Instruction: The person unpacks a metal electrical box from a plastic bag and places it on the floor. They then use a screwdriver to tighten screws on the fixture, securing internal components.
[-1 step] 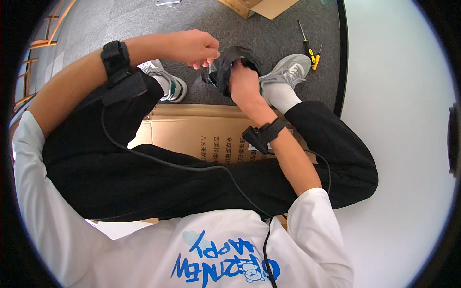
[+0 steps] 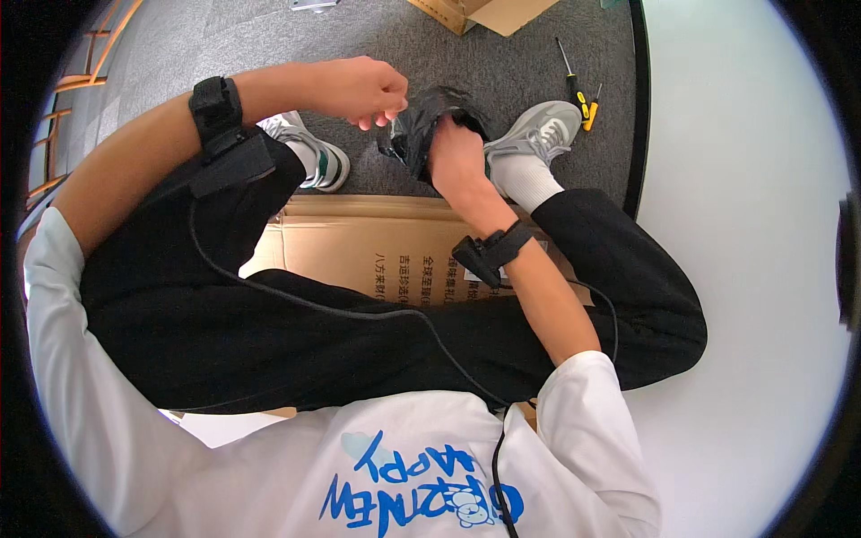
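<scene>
A crumpled black plastic bag is held up over the carpet between my two shoes. My left hand has its fingers curled, with thumb and fingertip pinched at the bag's left edge. From the near right side, my right hand reaches into the bag's mouth. Its fingertips are hidden inside the dark plastic, so what they touch does not show. Whatever else the bag may contain is hidden too.
A flat cardboard box lies beneath my legs. Beyond my right shoe are a black-and-yellow screwdriver and a smaller orange-handled one. An open carton stands at the far edge. A white wall rises on the right.
</scene>
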A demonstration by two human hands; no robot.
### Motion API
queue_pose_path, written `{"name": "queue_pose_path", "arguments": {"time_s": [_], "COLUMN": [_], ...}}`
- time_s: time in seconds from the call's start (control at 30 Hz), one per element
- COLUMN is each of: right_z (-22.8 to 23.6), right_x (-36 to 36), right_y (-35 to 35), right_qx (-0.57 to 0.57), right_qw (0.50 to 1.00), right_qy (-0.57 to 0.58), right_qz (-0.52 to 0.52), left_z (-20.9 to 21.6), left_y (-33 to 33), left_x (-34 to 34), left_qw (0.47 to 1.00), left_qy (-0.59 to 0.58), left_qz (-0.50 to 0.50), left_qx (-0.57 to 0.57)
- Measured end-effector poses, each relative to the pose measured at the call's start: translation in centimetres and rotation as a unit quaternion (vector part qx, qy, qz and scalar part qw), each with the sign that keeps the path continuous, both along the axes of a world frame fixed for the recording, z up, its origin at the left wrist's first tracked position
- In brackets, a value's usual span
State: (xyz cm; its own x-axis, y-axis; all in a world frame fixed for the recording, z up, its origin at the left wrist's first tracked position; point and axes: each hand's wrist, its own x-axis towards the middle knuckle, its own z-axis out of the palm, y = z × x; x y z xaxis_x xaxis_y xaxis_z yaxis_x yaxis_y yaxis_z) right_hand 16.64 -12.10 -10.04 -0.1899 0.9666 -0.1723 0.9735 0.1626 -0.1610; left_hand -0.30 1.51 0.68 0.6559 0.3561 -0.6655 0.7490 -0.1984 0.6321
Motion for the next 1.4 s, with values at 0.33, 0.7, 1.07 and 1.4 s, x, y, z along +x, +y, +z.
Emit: {"name": "queue_pose_path", "arguments": {"time_s": [0.33,0.7,1.07,1.4], "right_z": [-1.5,-2.5,6.6,13.4], "right_x": [1.1,2.5,2.8,1.3], "right_y": [0.6,-0.5,0.3,0.4], "right_qx": [-0.094,-0.082,0.054,0.076], "right_qw": [0.995,0.993,0.984,0.961], "right_qy": [0.029,0.077,0.158,0.264], "right_qz": [-0.012,0.037,-0.055,-0.039], "left_z": [-2.2,-3.3,-4.2,-4.4], "left_y": [0.0,0.3,-0.1,-0.9], "left_x": [-2.2,-3.1,-4.6,-4.8], "left_qw": [0.996,0.99,0.975,0.959], "left_qy": [0.053,0.069,0.038,-0.131], "left_qz": [-0.065,-0.119,-0.136,-0.046], "left_qx": [0.003,0.006,0.17,0.249]}}
